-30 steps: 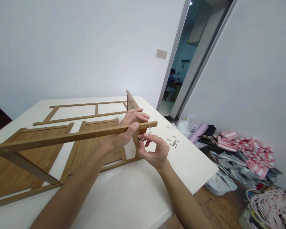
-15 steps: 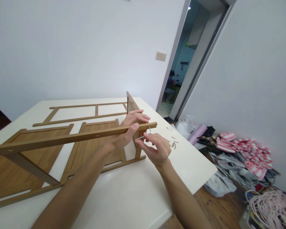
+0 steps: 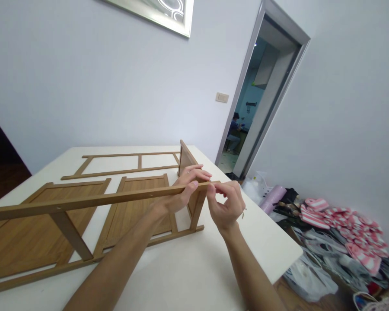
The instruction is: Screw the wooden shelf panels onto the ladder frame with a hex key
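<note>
A wooden frame, its long upper rail point(image 3: 116, 198) raised, stands on its side on the white table point(image 3: 171, 276). My left hand point(image 3: 184, 190) is closed round the rail near its right end, thumb on the near face, fingers over the upright wooden panel point(image 3: 184, 157). At the rail's tip, my right hand point(image 3: 226, 206) pinches with thumb and fingertips. The hex key seen in it a moment ago is hidden behind the fingers. A few small screws point(image 3: 243, 213) show just past the right hand.
Slatted wooden panels point(image 3: 134, 211) lie under and behind the rail. A ladder-like wooden frame point(image 3: 139, 162) lies farther back. Right of the table are a purple roll point(image 3: 274, 198), pink-striped cloth point(image 3: 346, 220) and plastic bags point(image 3: 311, 276). A person point(image 3: 234, 129) sits beyond the doorway.
My right hand has risen from below the rail to its end, and the hex key is no longer visible. My left hand keeps its grip. The camera view has tilted upward.
</note>
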`<state>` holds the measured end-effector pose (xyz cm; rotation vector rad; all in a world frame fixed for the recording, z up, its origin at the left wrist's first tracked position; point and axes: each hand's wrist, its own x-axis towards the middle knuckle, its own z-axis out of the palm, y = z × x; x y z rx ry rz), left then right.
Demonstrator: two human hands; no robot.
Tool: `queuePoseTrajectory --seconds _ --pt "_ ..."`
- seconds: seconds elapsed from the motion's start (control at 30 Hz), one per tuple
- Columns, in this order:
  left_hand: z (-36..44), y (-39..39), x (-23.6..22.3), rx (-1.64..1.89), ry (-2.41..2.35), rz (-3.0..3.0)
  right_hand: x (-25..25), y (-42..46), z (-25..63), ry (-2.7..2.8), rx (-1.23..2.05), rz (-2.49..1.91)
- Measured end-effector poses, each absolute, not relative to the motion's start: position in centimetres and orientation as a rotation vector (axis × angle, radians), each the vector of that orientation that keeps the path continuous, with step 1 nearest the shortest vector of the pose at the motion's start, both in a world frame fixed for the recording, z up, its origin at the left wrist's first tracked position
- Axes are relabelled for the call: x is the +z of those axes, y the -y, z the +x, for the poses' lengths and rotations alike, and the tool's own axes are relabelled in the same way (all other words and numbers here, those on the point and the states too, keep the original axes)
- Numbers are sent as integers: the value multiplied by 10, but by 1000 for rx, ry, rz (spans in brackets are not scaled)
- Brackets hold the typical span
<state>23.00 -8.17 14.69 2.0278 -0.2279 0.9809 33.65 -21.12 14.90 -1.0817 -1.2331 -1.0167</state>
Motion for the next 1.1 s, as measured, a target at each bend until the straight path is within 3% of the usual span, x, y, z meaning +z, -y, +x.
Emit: queuePoseTrajectory --seconds 0.53,1.1 --pt "234 80 142 1029 241 2025 133 214 341 1112 -518 -1003" --pt "232 84 147 1030 216 2034 104 213 369 1166 -907 -1103"
